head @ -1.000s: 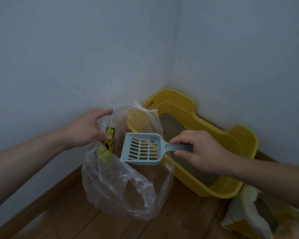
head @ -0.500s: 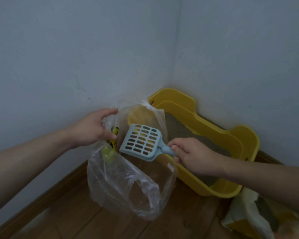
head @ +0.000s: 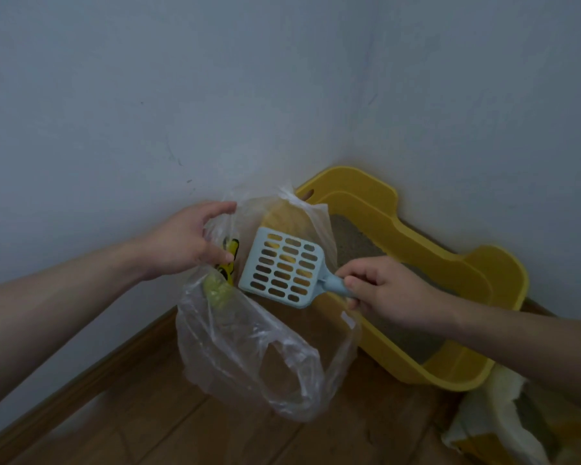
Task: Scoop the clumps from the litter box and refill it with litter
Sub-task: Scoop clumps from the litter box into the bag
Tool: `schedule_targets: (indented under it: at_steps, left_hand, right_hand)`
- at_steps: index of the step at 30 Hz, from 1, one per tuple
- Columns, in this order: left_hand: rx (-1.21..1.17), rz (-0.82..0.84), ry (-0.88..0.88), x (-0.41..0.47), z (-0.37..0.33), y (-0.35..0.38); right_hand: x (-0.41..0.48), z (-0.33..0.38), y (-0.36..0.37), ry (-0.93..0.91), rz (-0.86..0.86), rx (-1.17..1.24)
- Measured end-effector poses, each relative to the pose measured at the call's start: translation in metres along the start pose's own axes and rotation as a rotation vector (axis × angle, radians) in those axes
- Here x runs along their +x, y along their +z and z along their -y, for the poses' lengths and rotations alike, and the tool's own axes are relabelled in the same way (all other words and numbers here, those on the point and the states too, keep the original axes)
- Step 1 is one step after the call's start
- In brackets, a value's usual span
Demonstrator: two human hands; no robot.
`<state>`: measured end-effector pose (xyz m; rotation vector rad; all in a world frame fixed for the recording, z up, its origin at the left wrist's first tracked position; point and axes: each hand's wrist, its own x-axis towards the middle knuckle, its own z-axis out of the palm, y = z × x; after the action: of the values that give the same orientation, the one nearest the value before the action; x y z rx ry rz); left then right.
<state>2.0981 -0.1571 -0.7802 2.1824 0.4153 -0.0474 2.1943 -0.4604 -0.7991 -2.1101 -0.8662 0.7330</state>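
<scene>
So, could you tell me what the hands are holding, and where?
The left hand grips the clear plastic bag at its rim; the right hand holds the blue scoop by its handle.

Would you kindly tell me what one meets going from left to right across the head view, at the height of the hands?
left hand → blue scoop → right hand → yellow litter box. The clear plastic bag is left out: it overlaps the left hand and the scoop.
</scene>
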Motion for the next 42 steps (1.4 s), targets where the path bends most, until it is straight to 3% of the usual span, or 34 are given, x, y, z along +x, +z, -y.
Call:
schedule_targets:
  at_steps: [9, 21, 27, 42]
  left_hand:
    - [0.029, -0.001, 0.032, -0.006, -0.023, 0.009]
    - [0.024, 0.019, 0.007, 0.012, -0.014, 0.022]
    - [0.033, -0.002, -0.022, 0.017, -0.01, 0.022]
    - [0.071, -0.019, 0.005, 0.034, 0.003, 0.028]
  right_hand:
    - [-0.014, -0.006, -0.012, -0.127, -0.145, 0.076]
    - [-0.034, -0.011, -0.031, -0.138, -0.347, -0.223]
    - [-0.042, -0.023, -0.044, -0.011, -0.438, -0.274]
    - [-0.024, -0.064, -0.055, 0.351, -0.404, -0.389]
